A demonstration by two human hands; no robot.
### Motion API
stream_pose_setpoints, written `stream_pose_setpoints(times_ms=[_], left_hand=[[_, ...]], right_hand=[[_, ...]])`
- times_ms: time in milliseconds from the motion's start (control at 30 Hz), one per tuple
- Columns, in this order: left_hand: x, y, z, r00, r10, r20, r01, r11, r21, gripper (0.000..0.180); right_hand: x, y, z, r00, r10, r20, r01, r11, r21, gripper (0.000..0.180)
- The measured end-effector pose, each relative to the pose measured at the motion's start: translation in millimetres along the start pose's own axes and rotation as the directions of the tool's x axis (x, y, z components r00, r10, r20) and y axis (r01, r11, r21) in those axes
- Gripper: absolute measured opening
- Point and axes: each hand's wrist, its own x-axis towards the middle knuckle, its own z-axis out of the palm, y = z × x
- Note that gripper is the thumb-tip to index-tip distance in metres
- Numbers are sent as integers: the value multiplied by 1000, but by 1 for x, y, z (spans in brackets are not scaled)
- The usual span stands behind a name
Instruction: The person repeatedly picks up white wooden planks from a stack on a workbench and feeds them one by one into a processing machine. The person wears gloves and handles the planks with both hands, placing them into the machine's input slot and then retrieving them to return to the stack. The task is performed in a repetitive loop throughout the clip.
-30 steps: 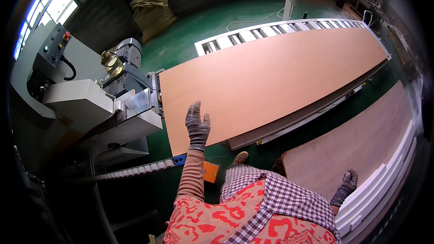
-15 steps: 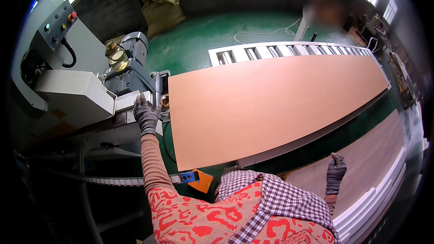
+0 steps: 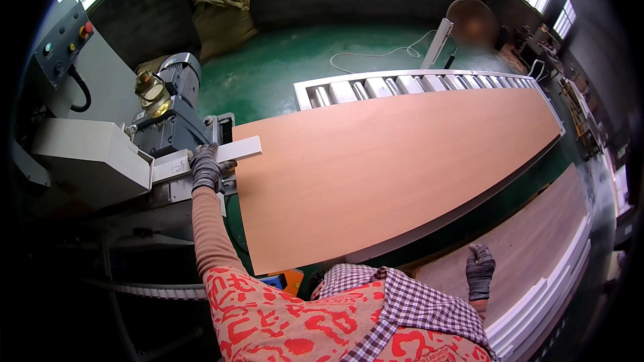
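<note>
My left hand (image 3: 208, 166), in a grey knit glove, is stretched out to the left and closed on a white edge strip (image 3: 231, 151) that juts from the machine toward the near end of a long tan wood panel (image 3: 396, 161). The panel lies flat on a roller conveyor (image 3: 376, 86) running away to the right. Down at the lower right my right hand (image 3: 480, 269), also gloved, hovers with fingers apart over a second stack of wood panels (image 3: 537, 228), holding nothing.
A grey machine (image 3: 94, 154) with a motor (image 3: 176, 104) and a control box with coloured buttons (image 3: 64, 43) stands at the left. A tan sack (image 3: 225, 20) leans on the far wall across the green floor. White strips (image 3: 557, 302) edge the right stack.
My left hand moved from above the panel's near corner leftward to the machine and closed on the white strip. My view shifted closer; my right hand stayed low on the right.
</note>
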Motion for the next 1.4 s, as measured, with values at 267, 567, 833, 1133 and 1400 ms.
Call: stream_pose_setpoints(times_ms=[267, 567, 833, 1133, 1400], left_hand=[[15, 84, 3, 977, 209, 42, -211, 975, 67, 93], [-33, 309, -1, 835, 550, -21, -550, 833, -59, 53], [-220, 512, -15, -17, 991, 133, -931, 33, -365, 26], [-386, 610, 0, -616, 232, 752, -783, -76, -618, 44], [-469, 641, -13, -787, 144, 600, -598, -416, -685, 45]], right_hand=[[-22, 9, -2, 1000, 2, 15, -1, 1000, -30, 10], [-19, -7, -24, 998, 52, -37, -52, 999, 8, 10], [-67, -9, -60, 959, 230, -168, -213, 971, 113, 15], [-122, -29, -126, 894, 443, 64, -402, 858, -321, 54], [-163, -20, -149, 643, 655, 397, -508, 752, -420, 68]])
